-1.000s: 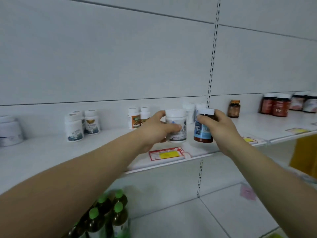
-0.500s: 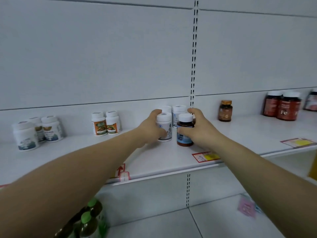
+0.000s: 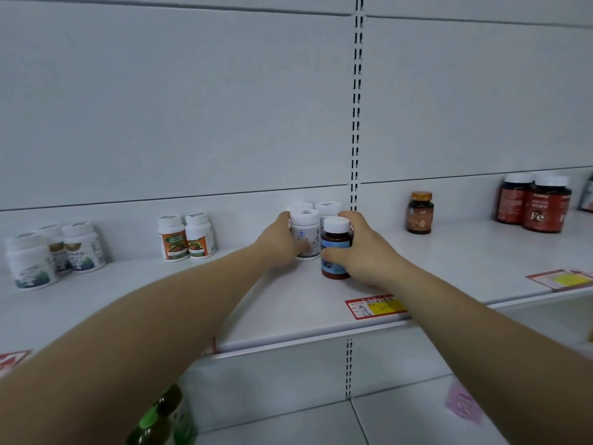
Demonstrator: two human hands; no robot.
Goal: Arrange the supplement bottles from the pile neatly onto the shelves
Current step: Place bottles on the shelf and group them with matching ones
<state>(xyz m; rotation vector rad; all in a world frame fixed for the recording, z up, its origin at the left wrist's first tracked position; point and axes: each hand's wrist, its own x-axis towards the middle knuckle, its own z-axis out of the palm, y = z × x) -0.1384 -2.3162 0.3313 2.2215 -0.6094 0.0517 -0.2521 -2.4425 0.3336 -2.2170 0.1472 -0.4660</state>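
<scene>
My left hand (image 3: 278, 242) grips a white supplement bottle (image 3: 305, 231) with a white cap, standing upright on the white shelf (image 3: 288, 303). Beside it on the right, my right hand (image 3: 365, 252) grips a brown bottle (image 3: 334, 248) with a blue label and white cap, its base on the shelf. Two more white bottles (image 3: 327, 209) stand right behind them, against the back panel.
Two orange-labelled white bottles (image 3: 186, 237) and a group of white bottles (image 3: 51, 252) stand further left. A small amber bottle (image 3: 420, 213) and red bottles marked Fe (image 3: 534, 203) stand to the right. Price tags (image 3: 375, 306) lie along the shelf's front edge. Green-capped bottles (image 3: 160, 419) are below.
Both hands have carried their bottles from above the shelf's front edge back to the two white bottles at the rear, where they now stand on the shelf.
</scene>
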